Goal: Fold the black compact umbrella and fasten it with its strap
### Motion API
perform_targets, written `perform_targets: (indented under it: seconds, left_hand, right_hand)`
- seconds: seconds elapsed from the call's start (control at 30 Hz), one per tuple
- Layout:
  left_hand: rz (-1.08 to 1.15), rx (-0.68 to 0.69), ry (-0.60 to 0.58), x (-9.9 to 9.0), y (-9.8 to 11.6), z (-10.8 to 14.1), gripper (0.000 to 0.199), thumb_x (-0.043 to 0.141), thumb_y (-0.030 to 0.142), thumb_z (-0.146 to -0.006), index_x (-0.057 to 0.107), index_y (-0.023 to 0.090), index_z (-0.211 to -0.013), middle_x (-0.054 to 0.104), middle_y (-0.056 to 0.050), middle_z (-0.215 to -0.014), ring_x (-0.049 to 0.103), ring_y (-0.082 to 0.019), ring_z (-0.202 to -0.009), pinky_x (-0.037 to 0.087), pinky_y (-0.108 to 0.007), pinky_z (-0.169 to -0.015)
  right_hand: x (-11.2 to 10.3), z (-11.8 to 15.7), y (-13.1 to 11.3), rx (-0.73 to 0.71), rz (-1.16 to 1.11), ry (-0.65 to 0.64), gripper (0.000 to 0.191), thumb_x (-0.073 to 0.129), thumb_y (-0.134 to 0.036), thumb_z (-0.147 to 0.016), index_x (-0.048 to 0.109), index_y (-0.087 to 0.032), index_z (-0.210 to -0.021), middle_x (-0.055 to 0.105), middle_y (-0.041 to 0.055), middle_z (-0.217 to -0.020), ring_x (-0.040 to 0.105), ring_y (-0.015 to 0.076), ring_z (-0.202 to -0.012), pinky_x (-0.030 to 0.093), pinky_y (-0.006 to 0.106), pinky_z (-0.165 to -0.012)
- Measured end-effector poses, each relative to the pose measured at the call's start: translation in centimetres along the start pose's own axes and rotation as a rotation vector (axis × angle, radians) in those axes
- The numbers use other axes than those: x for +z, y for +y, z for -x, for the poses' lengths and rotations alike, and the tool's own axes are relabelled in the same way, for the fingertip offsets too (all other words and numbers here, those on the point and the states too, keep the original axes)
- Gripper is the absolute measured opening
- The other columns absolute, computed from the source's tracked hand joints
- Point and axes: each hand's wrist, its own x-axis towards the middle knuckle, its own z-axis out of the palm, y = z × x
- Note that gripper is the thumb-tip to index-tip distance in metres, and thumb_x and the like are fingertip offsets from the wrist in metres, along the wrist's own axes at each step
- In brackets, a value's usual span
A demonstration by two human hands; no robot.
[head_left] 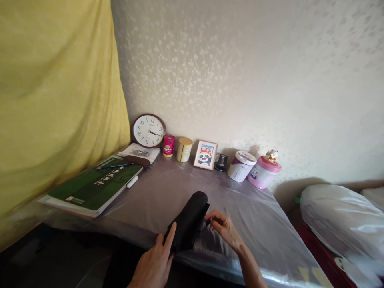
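A black folded umbrella (pixel 193 220), its cloth bundled and its rounded end pointing away from me, lies slanted at the near edge of the table. My left hand (pixel 157 258) grips its near left side, the fingers stretched along the cloth and partly hidden. On the other side, my right hand (pixel 223 228) is closed in a pinch on a small dark strap (pixel 207 222) beside the umbrella's right edge. Whether the strap's far end joins the cloth cannot be made out.
Along the wall stand a round clock (pixel 149 130), a pink can (pixel 169 145), a yellow can (pixel 184 150), a framed panda picture (pixel 205 155), a black object (pixel 221 163), a white tub (pixel 241 166) and a pink-lidded jar (pixel 264 172). A green book (pixel 96 186) lies left.
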Motion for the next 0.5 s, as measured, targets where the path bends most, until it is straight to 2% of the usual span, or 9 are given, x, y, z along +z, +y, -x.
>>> perform_targets:
  seconds: [0.13,0.23,0.37,0.43,0.5]
  left_hand:
    - [0.122,-0.013,-0.024,-0.5,-0.4,-0.2,0.066,0.036,0.017,-0.082,0.006,0.026,-0.139,0.058,-0.009,-0.101,0.063,-0.019,-0.08,0.045,-0.028,-0.068]
    - [0.456,-0.004,-0.021,-0.7,-1.2,-0.6,0.065,0.042,0.023,-0.08,0.013,0.027,-0.139,0.062,-0.005,-0.096,0.063,-0.015,-0.077,0.045,-0.025,-0.07]
    - [1.04,-0.126,-0.212,-0.5,-2.9,-1.5,0.071,0.046,0.044,-0.077,0.015,0.025,-0.137,0.061,0.002,-0.07,0.055,-0.01,-0.044,0.043,-0.022,-0.046]
    - [1.263,-0.188,-0.267,-0.3,-3.7,-2.0,0.077,0.048,0.055,-0.072,0.019,0.021,-0.135,0.058,0.004,-0.061,0.053,-0.011,-0.04,0.041,-0.021,-0.039]
    - [1.353,-0.234,-0.252,-0.1,-4.5,-2.2,0.082,0.047,0.061,-0.07,0.02,0.018,-0.134,0.059,0.003,-0.06,0.055,-0.013,-0.042,0.042,-0.022,-0.039]
  right_hand:
    - [-1.7,0.6,2.7,0.077,-0.027,0.192,0.021,0.055,-0.03,-0.067,0.067,-0.017,-0.08,0.06,0.0003,-0.069,0.049,0.0106,-0.052,0.04,0.024,-0.053]
    - [-2.2,0.8,4.1,0.102,-0.034,0.268,0.024,0.054,-0.032,-0.065,0.066,-0.016,-0.08,0.059,0.0004,-0.067,0.047,0.0101,-0.049,0.038,0.023,-0.049]
    - [-2.4,1.0,5.2,0.134,-0.052,0.33,0.029,0.053,-0.036,-0.067,0.065,-0.015,-0.082,0.056,-0.0004,-0.061,0.046,0.0102,-0.048,0.037,0.023,-0.049]
    - [-2.4,1.1,5.5,0.134,-0.065,0.347,0.03,0.052,-0.038,-0.067,0.064,-0.015,-0.083,0.055,-0.0012,-0.059,0.045,0.01,-0.048,0.037,0.023,-0.05]
    - [-2.4,1.1,5.8,0.126,-0.068,0.346,0.03,0.052,-0.038,-0.067,0.064,-0.015,-0.082,0.055,-0.0015,-0.059,0.045,0.0099,-0.048,0.036,0.022,-0.05]
